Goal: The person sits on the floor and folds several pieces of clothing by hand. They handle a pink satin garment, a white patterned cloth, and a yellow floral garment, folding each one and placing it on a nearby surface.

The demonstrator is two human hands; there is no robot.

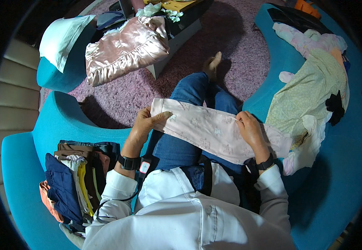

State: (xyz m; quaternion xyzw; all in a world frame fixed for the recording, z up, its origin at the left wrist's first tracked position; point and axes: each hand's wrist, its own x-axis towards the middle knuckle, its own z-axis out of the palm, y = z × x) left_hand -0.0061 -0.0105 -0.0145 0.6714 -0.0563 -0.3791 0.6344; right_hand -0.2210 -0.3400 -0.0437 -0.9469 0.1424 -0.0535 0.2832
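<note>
Stretched across my jeans-clad lap [176, 150] is a pale pink garment [204, 126] printed with small animal figures, lying flat in a long strip. My left hand [148, 123] grips its left end, thumb on top and fingers underneath. Toward the other end, my right hand [248, 126] pinches the upper edge. Past that hand, the cloth's far part reaches right onto the sofa beside the heaped clothes. Whether the strip is one trouser leg or a whole folded garment, I cannot tell.
On the turquoise sofa [18, 162], folded clothes [74, 181] stand in a row at my left. Loose clothes, including a pale green patterned cloth [309, 81], heap at my right. Ahead, a pink satin ruffled cloth [127, 50] lies near a low table [181, 37] on the purple carpet [231, 37].
</note>
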